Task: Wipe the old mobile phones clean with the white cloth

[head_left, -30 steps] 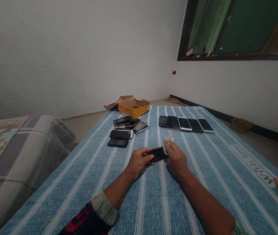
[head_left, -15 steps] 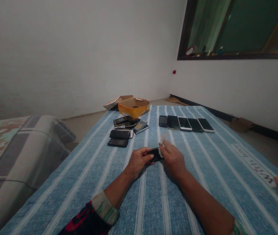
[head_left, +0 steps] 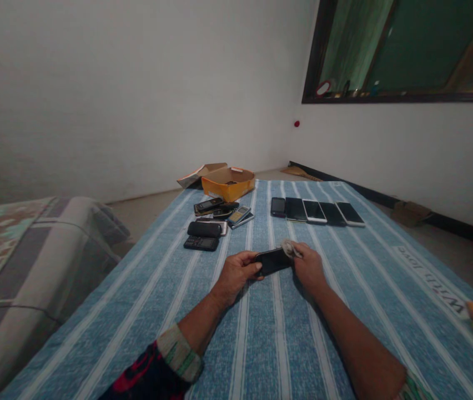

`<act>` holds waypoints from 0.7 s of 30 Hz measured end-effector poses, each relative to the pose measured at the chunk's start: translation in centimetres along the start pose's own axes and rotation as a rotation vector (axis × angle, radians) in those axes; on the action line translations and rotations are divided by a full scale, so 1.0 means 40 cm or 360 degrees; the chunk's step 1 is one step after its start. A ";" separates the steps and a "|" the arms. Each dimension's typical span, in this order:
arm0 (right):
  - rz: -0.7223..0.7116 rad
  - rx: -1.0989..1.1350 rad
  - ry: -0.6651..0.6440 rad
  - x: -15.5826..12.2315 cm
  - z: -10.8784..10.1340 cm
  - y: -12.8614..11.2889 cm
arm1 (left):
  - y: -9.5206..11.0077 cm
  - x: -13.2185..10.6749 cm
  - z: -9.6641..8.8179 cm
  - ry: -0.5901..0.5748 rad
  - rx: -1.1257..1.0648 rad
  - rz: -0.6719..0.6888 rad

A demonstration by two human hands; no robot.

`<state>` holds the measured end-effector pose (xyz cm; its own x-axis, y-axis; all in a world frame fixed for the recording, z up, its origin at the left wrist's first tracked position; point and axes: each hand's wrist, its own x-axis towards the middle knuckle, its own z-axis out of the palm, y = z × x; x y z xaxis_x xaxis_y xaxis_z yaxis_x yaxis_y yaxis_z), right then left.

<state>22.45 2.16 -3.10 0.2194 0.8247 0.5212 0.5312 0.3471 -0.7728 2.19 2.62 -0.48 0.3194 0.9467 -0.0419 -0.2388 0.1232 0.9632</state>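
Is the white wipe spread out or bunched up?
Bunched: the white wipe forms a small wad against the phone, pinched by the right hand.

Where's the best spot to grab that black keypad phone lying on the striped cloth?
Come from the near side and pinch the black keypad phone by its long edges. It lies flat on the striped cloth, and a black bar-shaped object sits right behind it, so reaching from the far side looks awkward.
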 end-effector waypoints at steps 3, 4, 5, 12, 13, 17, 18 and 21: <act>0.0234 0.0374 -0.0075 0.004 -0.004 0.006 | -0.003 0.001 -0.003 -0.0007 -0.0020 -0.0003; 0.0288 0.0481 -0.0102 0.006 -0.006 0.006 | -0.003 0.001 -0.003 -0.0010 -0.0025 -0.0003; 0.0329 0.0567 -0.0124 0.008 -0.009 0.005 | -0.003 0.001 -0.003 -0.0013 -0.0029 -0.0002; 0.0066 0.0567 0.0012 0.023 -0.040 -0.048 | 0.000 -0.003 0.001 -0.0041 -0.0031 0.0028; -0.0009 0.0540 0.0038 0.023 -0.045 -0.058 | -0.002 -0.002 0.002 -0.0046 -0.0019 0.0038; -0.0304 0.0354 0.0047 0.017 -0.061 -0.099 | -0.014 0.001 0.006 -0.0093 0.0082 0.0099; -0.0380 0.0296 0.0037 0.013 -0.063 -0.109 | -0.017 0.002 0.006 -0.0105 0.0121 0.0117; -0.0603 0.0128 0.0003 0.001 -0.056 -0.140 | -0.021 0.004 0.005 -0.0146 0.0206 0.0177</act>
<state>21.30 -0.74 2.07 0.0212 0.6306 0.7758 0.5090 0.6611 -0.5512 2.64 2.62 -1.25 0.3811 0.9205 0.0856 -0.1592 -0.0259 0.9869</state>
